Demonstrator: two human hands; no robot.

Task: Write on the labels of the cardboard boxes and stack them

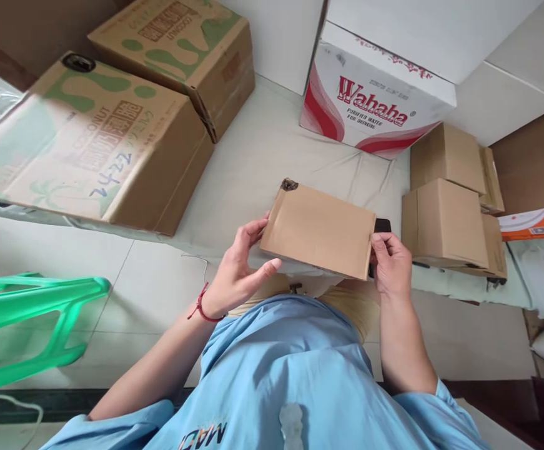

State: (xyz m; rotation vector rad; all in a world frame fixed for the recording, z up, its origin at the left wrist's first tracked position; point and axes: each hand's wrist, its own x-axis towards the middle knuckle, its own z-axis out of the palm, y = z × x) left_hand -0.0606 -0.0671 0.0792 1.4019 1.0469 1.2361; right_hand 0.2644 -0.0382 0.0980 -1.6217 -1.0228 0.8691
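Note:
In the head view a small brown cardboard box lies tilted near the front edge of the covered table, with a dark patch on its far left corner. My right hand pinches the box's right edge between thumb and fingers. Spread fingers and a stretched thumb show on my left hand, beside the box's left end. Some of its fingertips are at the box's side, and I cannot tell how firmly they touch. A black object sticks out behind the box by my right hand, mostly hidden.
Two large printed coconut cartons stand at the left. A white and red water carton is at the back. Several small brown boxes are stacked at the right, near an orange and white package. A green plastic stool stands on the floor.

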